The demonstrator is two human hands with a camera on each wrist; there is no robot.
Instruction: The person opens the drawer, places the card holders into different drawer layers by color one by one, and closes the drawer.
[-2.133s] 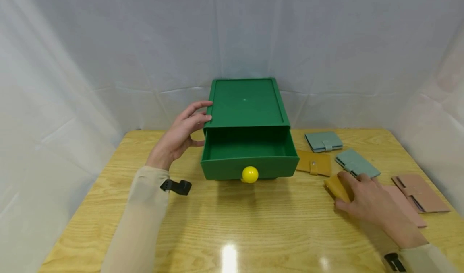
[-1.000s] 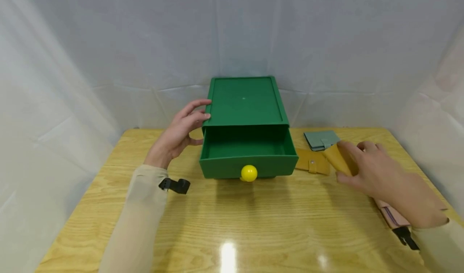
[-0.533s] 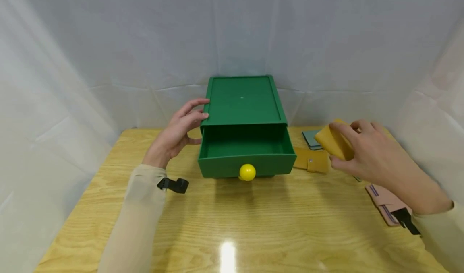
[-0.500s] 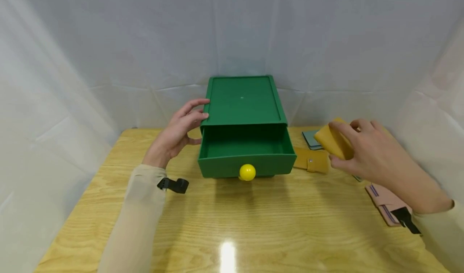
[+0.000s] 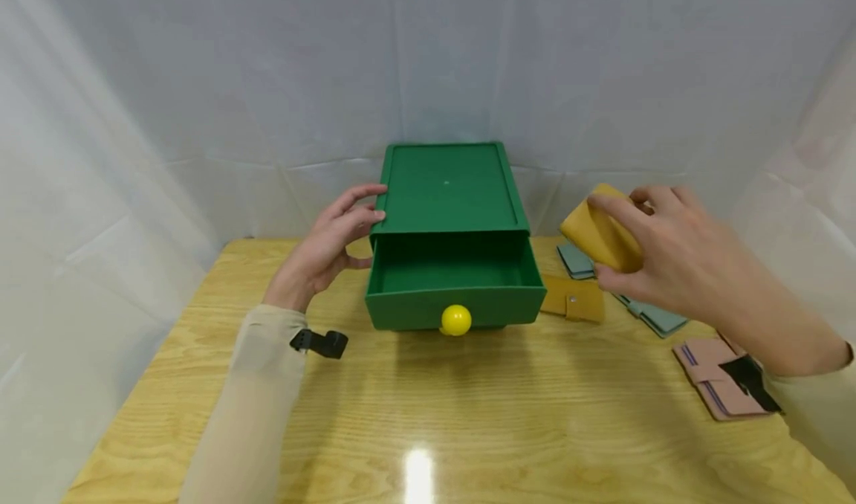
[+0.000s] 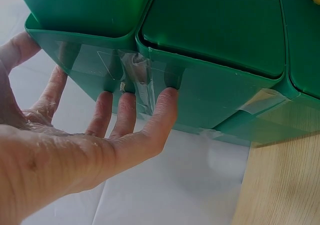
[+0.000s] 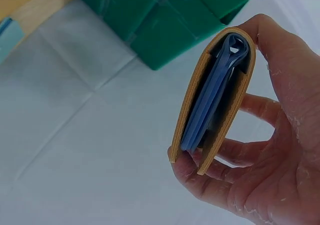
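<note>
The left hand (image 5: 328,247) has not moved: its straight fingers (image 6: 162,110) stay pressed flat against the left wall of the green drawer box (image 5: 446,192) near the tabletop's (image 5: 414,407) far edge, bracing it. The drawer (image 5: 455,285) stands pulled out and empty, yellow knob (image 5: 456,320) forward. The right hand (image 5: 675,259) has risen off the right side of the tabletop, its grip closed on a mustard wallet (image 5: 600,230) pinched between thumb and fingers, now level with the box's right edge; likely bound for the drawer. Another mustard wallet (image 5: 574,299), teal wallets (image 5: 652,314) and a pink wallet (image 5: 712,374) stay lying by the right edge.
</note>
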